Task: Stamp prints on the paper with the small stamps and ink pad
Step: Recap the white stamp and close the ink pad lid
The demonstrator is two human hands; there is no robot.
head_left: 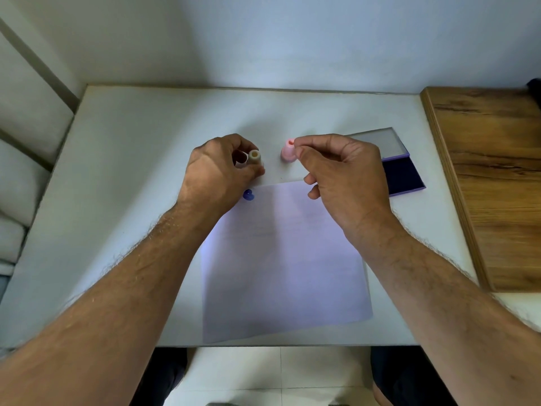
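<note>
A white sheet of paper [281, 259] lies on the white table [131, 148] in front of me. One blue heart print [248, 195] marks its far left corner. My left hand [216, 171] grips a small beige stamp [254, 157] just beyond that corner. My right hand [342, 174] pinches the top of a small pink stamp [287, 152], which stands near the paper's far edge. The ink pad [402, 175] lies open to the right, partly hidden behind my right hand, its dark blue pad facing up and its lid [377, 142] folded back.
A wooden board [491, 177] borders the table on the right. A white wall [263, 39] rises behind the table's far edge. Cushions [26, 127] sit to the left. Tiled floor [278, 373] shows below the near edge.
</note>
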